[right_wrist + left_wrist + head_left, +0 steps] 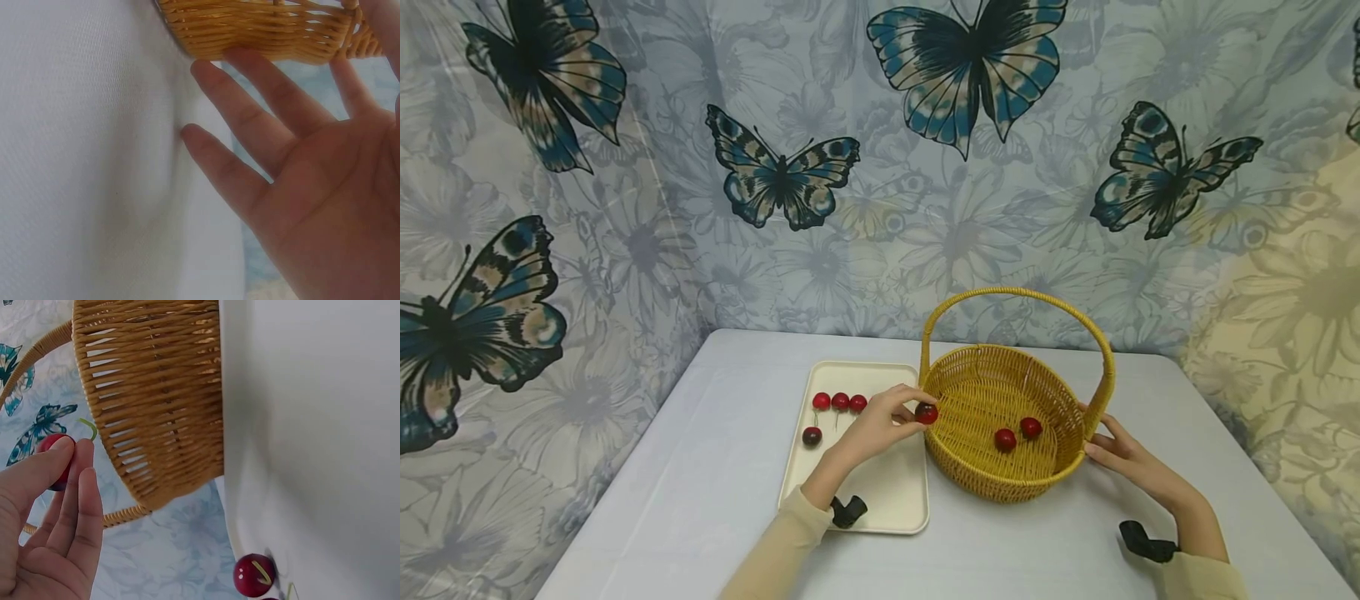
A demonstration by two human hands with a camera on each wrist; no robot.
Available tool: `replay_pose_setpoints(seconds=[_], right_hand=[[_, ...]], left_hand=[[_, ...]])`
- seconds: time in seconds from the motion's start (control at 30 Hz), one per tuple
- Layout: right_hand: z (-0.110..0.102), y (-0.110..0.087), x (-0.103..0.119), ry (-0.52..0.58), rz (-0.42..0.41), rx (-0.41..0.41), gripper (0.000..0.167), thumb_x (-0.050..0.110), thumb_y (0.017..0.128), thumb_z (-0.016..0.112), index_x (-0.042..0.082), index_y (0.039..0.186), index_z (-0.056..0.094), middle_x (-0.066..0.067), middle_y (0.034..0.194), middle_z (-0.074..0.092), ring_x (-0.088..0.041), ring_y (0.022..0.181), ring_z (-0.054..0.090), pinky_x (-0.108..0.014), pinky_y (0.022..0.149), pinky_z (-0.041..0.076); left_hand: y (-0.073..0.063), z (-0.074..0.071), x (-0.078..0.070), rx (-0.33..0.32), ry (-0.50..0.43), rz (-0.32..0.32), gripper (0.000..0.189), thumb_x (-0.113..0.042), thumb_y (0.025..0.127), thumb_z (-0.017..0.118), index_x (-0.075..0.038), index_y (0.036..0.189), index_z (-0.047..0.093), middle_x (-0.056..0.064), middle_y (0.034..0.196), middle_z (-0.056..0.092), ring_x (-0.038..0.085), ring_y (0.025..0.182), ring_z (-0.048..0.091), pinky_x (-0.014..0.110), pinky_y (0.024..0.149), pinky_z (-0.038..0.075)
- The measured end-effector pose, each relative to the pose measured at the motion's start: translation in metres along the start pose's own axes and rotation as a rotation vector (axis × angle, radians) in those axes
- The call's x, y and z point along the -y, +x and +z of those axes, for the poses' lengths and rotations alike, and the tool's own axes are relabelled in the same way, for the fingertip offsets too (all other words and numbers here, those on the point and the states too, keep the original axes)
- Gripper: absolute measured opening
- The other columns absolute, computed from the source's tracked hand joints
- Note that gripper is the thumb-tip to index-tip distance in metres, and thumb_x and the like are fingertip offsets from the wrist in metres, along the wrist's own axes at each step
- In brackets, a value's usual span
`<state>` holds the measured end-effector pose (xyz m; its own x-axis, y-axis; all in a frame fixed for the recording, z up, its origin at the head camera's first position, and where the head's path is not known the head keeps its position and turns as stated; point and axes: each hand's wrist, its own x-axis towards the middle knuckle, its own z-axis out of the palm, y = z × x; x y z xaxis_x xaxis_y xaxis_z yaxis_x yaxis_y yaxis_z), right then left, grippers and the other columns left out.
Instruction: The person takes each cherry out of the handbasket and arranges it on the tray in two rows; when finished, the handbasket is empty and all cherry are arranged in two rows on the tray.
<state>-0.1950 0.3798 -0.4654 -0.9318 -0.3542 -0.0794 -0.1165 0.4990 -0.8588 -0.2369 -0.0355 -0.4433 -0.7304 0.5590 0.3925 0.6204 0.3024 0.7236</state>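
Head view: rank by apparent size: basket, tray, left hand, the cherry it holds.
1. Basket, handle included
2. Tray, partly covered by the arm
3. Left hand
4. Held cherry

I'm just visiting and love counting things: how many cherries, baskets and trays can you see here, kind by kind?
Cherries: 7 (4 on the tray, 2 in the basket, 1 in the left hand)
Baskets: 1
Trays: 1
Total: 9 in view

Red cherry (927, 413), golden basket (992, 486), cream tray (891, 492), blue butterfly-patterned backdrop (970, 250)
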Motion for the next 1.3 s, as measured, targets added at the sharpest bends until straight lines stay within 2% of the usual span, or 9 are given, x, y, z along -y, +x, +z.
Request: replay_pose_setpoints(seconds=[0.33, 0.43, 0.47, 0.6, 0.73, 1.0, 1.13, 1.23, 1.3], right_hand=[[0.001, 0.000, -0.002, 0.014, 0.003, -0.001, 0.064, 0.020, 0.099, 0.044, 0.012, 0.149, 0.005, -0.037, 0.142, 0.023, 0.023, 0.105, 0.033, -0.069, 0.093, 0.030], [0.000, 0.000, -0.002, 0.009, -0.005, 0.001, 0.063, 0.019, 0.099, 0.044, 0.013, 0.149, 0.006, -0.036, 0.143, 0.024, 0.023, 0.106, 0.034, -0.068, 0.093, 0.031], [0.000, 0.000, -0.002, 0.005, -0.010, 0.002, 0.063, 0.019, 0.099, 0.043, 0.013, 0.149, 0.006, -0.036, 0.143, 0.024, 0.022, 0.107, 0.034, -0.067, 0.092, 0.032], [0.000, 0.001, -0.001, 0.003, -0.023, 0.005, 0.063, 0.018, 0.099, 0.043, 0.015, 0.149, 0.005, -0.034, 0.144, 0.023, 0.021, 0.108, 0.035, -0.068, 0.092, 0.031], [0.001, 0.001, -0.001, 0.005, -0.017, 0.002, 0.063, 0.019, 0.099, 0.043, 0.013, 0.149, 0.005, -0.036, 0.142, 0.024, 0.022, 0.107, 0.035, -0.068, 0.092, 0.032], [0.001, 0.000, -0.002, -0.002, -0.022, -0.002, 0.063, 0.018, 0.099, 0.044, 0.012, 0.149, 0.005, -0.036, 0.141, 0.026, 0.021, 0.107, 0.035, -0.067, 0.092, 0.032], [0.001, 0.001, -0.002, -0.005, -0.022, 0.003, 0.063, 0.018, 0.099, 0.043, 0.013, 0.149, 0.004, -0.036, 0.142, 0.025, 0.022, 0.107, 0.034, -0.066, 0.092, 0.033], [0.000, 0.001, -0.001, -0.015, -0.015, -0.002, 0.063, 0.019, 0.099, 0.044, 0.012, 0.149, 0.005, -0.036, 0.141, 0.026, 0.022, 0.107, 0.034, -0.063, 0.092, 0.036], [0.000, 0.001, 0.000, -0.022, -0.008, -0.008, 0.063, 0.020, 0.099, 0.044, 0.011, 0.148, 0.006, -0.036, 0.141, 0.027, 0.022, 0.106, 0.035, -0.062, 0.092, 0.037]], left_hand=[[-0.018, -0.015, 0.010, -0.005, -0.031, -0.107, 0.031, -0.026, 0.088, 0.063, -0.017, 0.117, 0.062, -0.007, 0.116, 0.062, 0.007, 0.085, 0.064, 0.021, 0.075, 0.052], [-0.024, -0.019, 0.013, -0.014, -0.046, -0.116, 0.026, -0.025, 0.090, 0.059, -0.019, 0.115, 0.063, -0.006, 0.115, 0.063, 0.010, 0.089, 0.065, 0.022, 0.078, 0.052], [-0.025, -0.022, 0.009, -0.018, -0.046, -0.117, 0.025, -0.023, 0.091, 0.058, -0.018, 0.115, 0.063, -0.004, 0.115, 0.063, 0.013, 0.090, 0.065, 0.023, 0.079, 0.052], [-0.032, -0.026, 0.015, -0.033, -0.043, -0.126, 0.026, -0.020, 0.090, 0.060, -0.020, 0.116, 0.061, -0.002, 0.117, 0.062, 0.016, 0.091, 0.065, 0.023, 0.078, 0.052], [-0.037, -0.031, 0.023, -0.043, -0.020, -0.117, 0.030, -0.023, 0.088, 0.063, -0.022, 0.118, 0.060, -0.003, 0.117, 0.062, 0.013, 0.088, 0.064, 0.023, 0.077, 0.052], [-0.046, -0.040, 0.027, -0.051, 0.055, -0.085, 0.025, -0.022, 0.089, 0.062, -0.015, 0.113, 0.063, -0.002, 0.106, 0.063, 0.012, 0.089, 0.062, 0.021, 0.079, 0.052], [-0.050, -0.046, 0.028, -0.044, 0.020, -0.119, 0.026, -0.020, 0.089, 0.062, -0.010, 0.112, 0.063, -0.003, 0.103, 0.065, 0.012, 0.092, 0.063, 0.022, 0.082, 0.052], [-0.053, -0.050, 0.029, -0.034, -0.014, -0.150, 0.024, -0.019, 0.089, 0.062, -0.011, 0.111, 0.062, -0.005, 0.100, 0.065, 0.009, 0.091, 0.064, 0.022, 0.082, 0.051], [-0.053, -0.052, 0.030, -0.036, -0.023, -0.149, 0.023, -0.017, 0.089, 0.063, -0.012, 0.111, 0.062, -0.005, 0.100, 0.065, 0.009, 0.091, 0.064, 0.021, 0.082, 0.052]])
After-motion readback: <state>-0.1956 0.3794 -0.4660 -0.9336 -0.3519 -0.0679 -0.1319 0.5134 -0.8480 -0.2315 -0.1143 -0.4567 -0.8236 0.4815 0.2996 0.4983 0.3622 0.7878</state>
